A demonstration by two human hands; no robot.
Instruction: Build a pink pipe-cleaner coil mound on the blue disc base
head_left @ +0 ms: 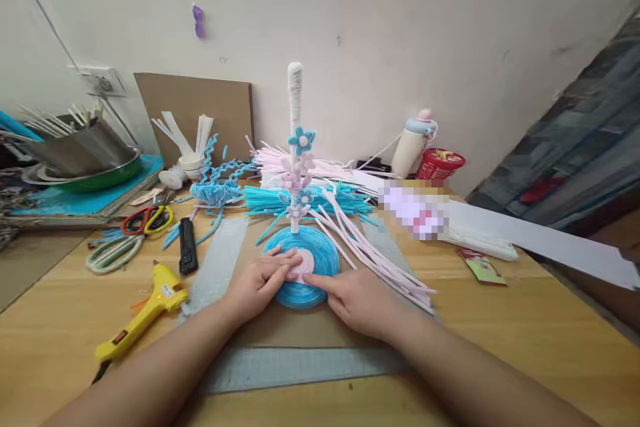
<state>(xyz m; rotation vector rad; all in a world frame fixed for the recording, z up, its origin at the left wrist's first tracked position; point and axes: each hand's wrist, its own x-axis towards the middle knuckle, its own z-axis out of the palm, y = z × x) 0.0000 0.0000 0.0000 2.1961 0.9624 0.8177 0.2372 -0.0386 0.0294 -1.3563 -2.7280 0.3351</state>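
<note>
A round blue coiled pipe-cleaner base (320, 250) lies on a brown card on the wooden table (500, 320). From it rises a white wrapped stem (295, 100) with blue and pink flowers (301, 140). A small pink disc (303, 264) sits on the base's near side. My left hand (260, 280) presses its fingers on the disc's left edge. My right hand (357, 297) lies flat beside it, index fingertip touching the disc's lower right edge. Neither hand grips anything.
A yellow glue gun (145, 310), black utility knife (187, 247) and scissors (145, 220) lie at left. Bundles of blue (280, 200) and pink pipe cleaners (370, 247) lie behind and to the right. A bottle (413, 143) and red cup (440, 163) stand by the wall.
</note>
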